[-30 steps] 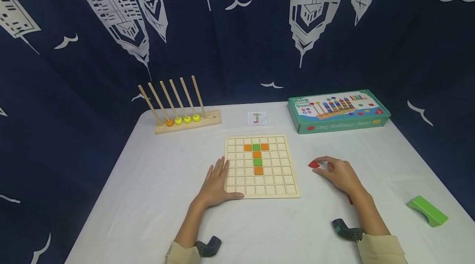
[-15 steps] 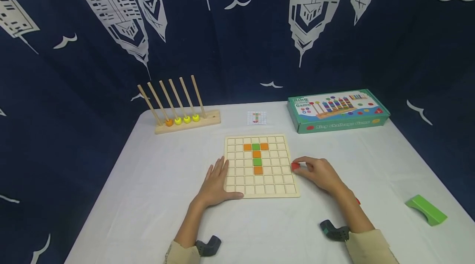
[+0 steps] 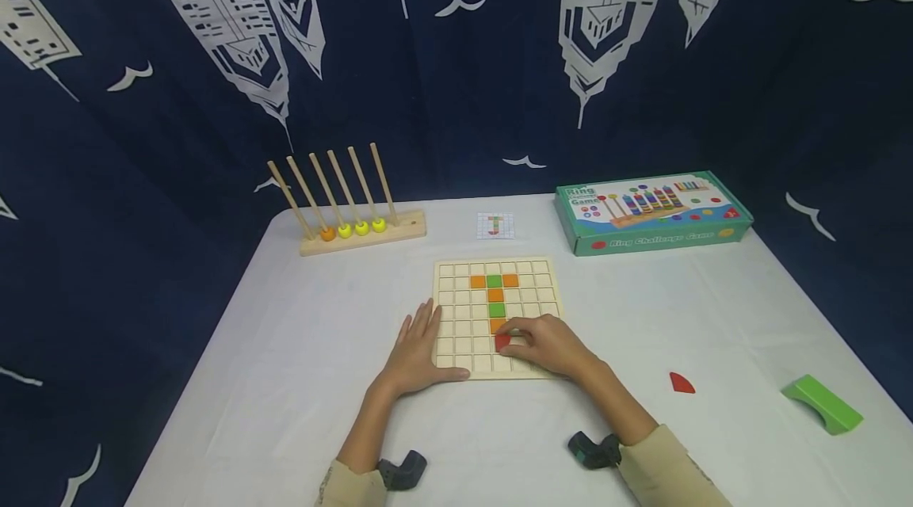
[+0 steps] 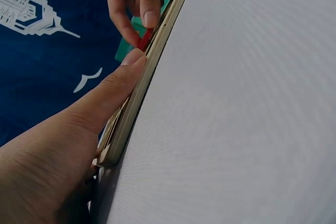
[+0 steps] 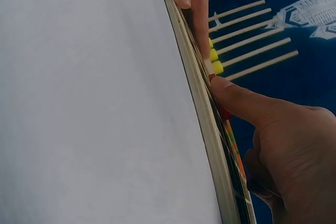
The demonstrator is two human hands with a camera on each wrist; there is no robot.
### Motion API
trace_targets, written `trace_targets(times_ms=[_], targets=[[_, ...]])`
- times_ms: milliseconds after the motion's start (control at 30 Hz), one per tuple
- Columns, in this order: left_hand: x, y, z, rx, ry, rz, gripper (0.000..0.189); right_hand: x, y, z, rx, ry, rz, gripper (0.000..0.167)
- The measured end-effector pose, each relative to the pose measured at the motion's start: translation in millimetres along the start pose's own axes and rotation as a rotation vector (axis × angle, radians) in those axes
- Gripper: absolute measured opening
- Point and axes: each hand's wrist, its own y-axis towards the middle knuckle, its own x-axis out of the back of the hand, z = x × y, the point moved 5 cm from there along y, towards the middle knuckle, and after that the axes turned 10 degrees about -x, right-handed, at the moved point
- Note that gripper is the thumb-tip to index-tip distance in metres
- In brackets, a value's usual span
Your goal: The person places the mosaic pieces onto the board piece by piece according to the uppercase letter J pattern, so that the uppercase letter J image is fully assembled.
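Note:
A wooden grid board (image 3: 456,351) lies mid-table with orange and green square tiles (image 3: 495,295) set in a T shape. My right hand (image 3: 552,344) pinches a red tile (image 3: 502,343) between thumb and fingers over the cell just below the lowest orange tile; the fingers partly cover it. In the right wrist view, red shows by the thumb (image 5: 236,98) at the board's surface. My left hand (image 3: 415,352) rests with straight fingers along the board's left edge, its thumb on the front edge. In the left wrist view, that thumb (image 4: 113,87) lies on the rim.
A red quarter-circle piece (image 3: 681,383) and a green arch block (image 3: 823,404) lie on the right. Behind the board are a small card with a J pattern (image 3: 495,226), a peg stand with beads (image 3: 362,234) at left, and a green game box (image 3: 652,214) at right.
My right hand has carried the red tile leftward from beside the board to its lower middle. The red quarter-circle piece, earlier mostly behind the forearm, now shows fully. My left hand stays put.

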Motion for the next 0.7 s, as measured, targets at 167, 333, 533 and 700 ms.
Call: trace_targets(times_ms=[167, 333, 533, 700], targets=[[-1.1, -0.2, 1.2, 0.003, 0.004, 0.004, 0.121, -4.1, 2.2, 1.3, 0.007, -0.017, -0.003, 0.028], [-0.6, 0.7, 1.0, 0.0, 0.003, -0.002, 0.12, -4.4, 2.4, 0.9, 0.013, -0.017, -0.003, 0.028], [-1.5, 0.4, 1.8, 0.003, 0.009, 0.002, 0.12, -2.7, 0.6, 1.3, -0.006, -0.021, 0.001, 0.028], [-1.2, 0.7, 1.0, 0.001, 0.003, 0.001, 0.12, 7.8, -8.8, -8.3, -0.044, -0.019, -0.009, 0.028]])
